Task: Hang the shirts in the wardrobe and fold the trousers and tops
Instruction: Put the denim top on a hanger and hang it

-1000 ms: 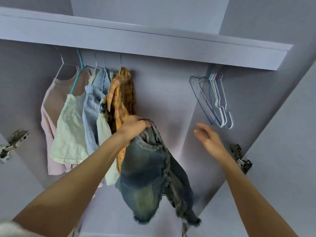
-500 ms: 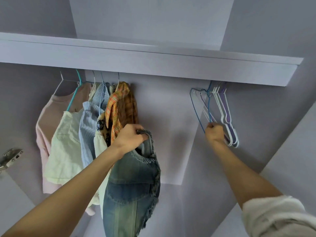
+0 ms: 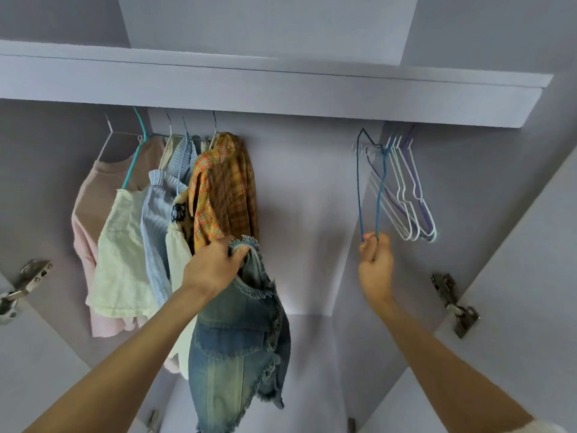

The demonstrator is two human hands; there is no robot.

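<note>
Soft, even, cool-violet light; dim inside wardrobe (image 3: 306, 189), faint shadows behind hanging clothes (image 3: 224, 189). Wide-angle bending at edges. Slight overall softness; no glare.

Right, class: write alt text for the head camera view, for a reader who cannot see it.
Inside an open wardrobe, the person's left hand grips a frayed denim garment while the right hand pinches the bottom of a blue wire hanger beside other empty hangers. Hung clothes, including a plaid shirt, fill the left.
</note>
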